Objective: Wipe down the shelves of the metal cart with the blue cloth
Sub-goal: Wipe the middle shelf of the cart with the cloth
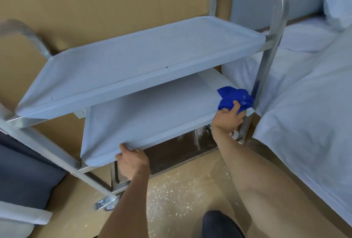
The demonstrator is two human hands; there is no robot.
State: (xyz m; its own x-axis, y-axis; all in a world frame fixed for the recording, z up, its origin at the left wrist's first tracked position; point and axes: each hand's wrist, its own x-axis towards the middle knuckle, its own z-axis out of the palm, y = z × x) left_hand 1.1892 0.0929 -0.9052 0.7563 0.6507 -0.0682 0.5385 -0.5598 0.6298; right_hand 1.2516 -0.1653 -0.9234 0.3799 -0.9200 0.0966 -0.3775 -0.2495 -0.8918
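Metal cart (266,77) stands between a bed (314,94) on one side and a dark cushion (26,176) on the other, with three shelves visible.

Right hand (229,117): fingers curled round the bunched blue cloth (235,98), gripping it. The cloth sits on the middle shelf (152,112) at its near right corner, touching the cart's upright post there.

Left hand (132,161): fingers hooked over the front lip of the middle shelf near its left end, gripping the edge; it appears to steady the cart.

Top shelf (144,54): pale, matte, with a few small dark specks along the front rim. Cannot tell from this view whether it has been wiped.

Middle shelf: the cloth is at one extreme corner, so this is judged the start or the end of a pass; which one cannot be told. The surface shows no streaks or wet marks either way.

Bottom shelf (181,150): only a dark reflective strip shows under the middle one, with whitish smears near its right end. Judged not yet wiped. Pale flecks lie on the floor (171,195) in front.

Estimate: work is on the middle shelf; the bottom shelf is likely left, and the top is undetermined.
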